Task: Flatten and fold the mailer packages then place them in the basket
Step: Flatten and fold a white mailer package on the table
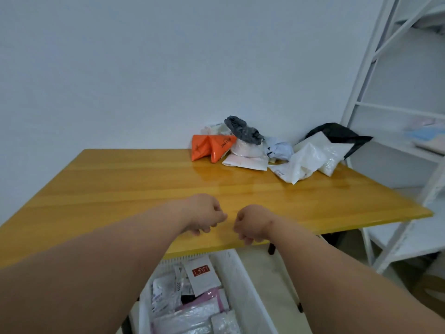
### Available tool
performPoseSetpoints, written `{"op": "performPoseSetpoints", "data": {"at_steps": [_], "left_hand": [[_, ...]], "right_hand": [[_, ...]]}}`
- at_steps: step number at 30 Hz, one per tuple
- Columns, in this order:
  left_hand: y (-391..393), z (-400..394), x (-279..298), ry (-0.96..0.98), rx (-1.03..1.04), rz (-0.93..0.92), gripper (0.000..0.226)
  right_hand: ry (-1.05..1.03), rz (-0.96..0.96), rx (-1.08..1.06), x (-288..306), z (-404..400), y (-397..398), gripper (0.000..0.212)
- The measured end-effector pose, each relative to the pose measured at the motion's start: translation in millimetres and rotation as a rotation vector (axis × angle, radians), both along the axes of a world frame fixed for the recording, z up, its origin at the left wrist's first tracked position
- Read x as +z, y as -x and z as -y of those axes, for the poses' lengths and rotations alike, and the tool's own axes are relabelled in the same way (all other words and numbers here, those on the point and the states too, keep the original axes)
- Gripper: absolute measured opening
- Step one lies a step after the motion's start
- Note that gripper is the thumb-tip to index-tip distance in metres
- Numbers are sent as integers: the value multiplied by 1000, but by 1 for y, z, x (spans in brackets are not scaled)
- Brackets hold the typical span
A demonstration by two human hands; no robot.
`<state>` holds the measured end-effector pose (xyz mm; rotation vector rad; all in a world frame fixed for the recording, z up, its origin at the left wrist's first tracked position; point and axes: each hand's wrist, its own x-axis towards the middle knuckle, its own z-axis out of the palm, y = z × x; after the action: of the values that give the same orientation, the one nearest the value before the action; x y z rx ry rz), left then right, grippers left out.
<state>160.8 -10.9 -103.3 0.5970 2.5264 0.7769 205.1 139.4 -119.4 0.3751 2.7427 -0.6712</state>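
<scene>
There, crumpled mailer packages, orange, grey, white, heaped by wall

1. Both bare forearms reach out over the near edge of the yellow wooden table. The left hand and the right hand hang just beside each other, fingers loosely curled downward, holding nothing.
2. At the table's far right corner lies a heap of crumpled mailers against the white wall: an orange mailer on the left, a grey bag on top, white mailers spreading right, and a black-and-white mailer at the back.
3. Below the near edge, a white basket holds flattened packages, one white piece with a red logo.
4. A white metal shelving frame stands to the right.
</scene>
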Motion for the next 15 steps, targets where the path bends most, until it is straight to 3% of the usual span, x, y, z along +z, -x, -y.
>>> {"op": "performPoseSetpoints", "data": {"at_steps": [5, 15], "left_hand": [[34, -18, -9, -29, 73, -169, 39], [113, -97, -31, -96, 103, -294, 44]], "right_hand": [[-100, -172, -62, -1, -25, 24, 25], [-194, -315, -411, -17, -117, 83, 55]]}}
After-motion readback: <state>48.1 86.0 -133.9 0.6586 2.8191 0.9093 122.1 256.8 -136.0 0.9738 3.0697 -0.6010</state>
